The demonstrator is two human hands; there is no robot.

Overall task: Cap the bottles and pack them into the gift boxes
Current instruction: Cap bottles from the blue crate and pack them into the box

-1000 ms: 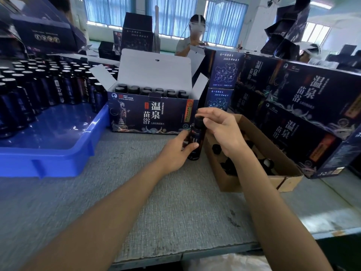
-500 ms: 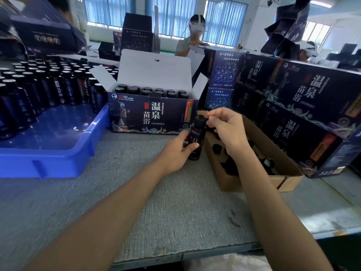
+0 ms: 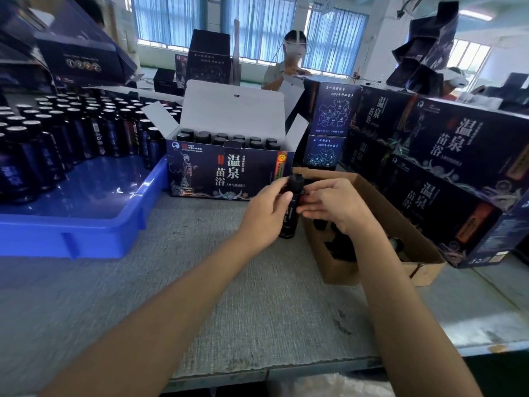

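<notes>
A dark bottle (image 3: 289,222) stands on the grey table just in front of the open gift box (image 3: 229,173). Its black cap (image 3: 297,180) sits on top, uncovered. My left hand (image 3: 266,213) grips the bottle's body from the left. My right hand (image 3: 335,204) lies against the bottle's right side below the cap, fingers nearly straight and pointing left. The gift box has its white lid flap up and holds several capped bottles (image 3: 226,138). Uncapped bottles (image 3: 71,130) fill the back of the blue tray (image 3: 86,224) at left.
A brown cardboard box (image 3: 380,196) with loose black caps sits under my right wrist. Closed gift boxes (image 3: 458,167) are stacked along the right side. Another person (image 3: 289,67) works behind the boxes. The table's front edge (image 3: 257,376) is near.
My right hand has come down off the cap and now lies beside the bottle, leaving the cap in view. My left hand has shifted higher up the bottle.
</notes>
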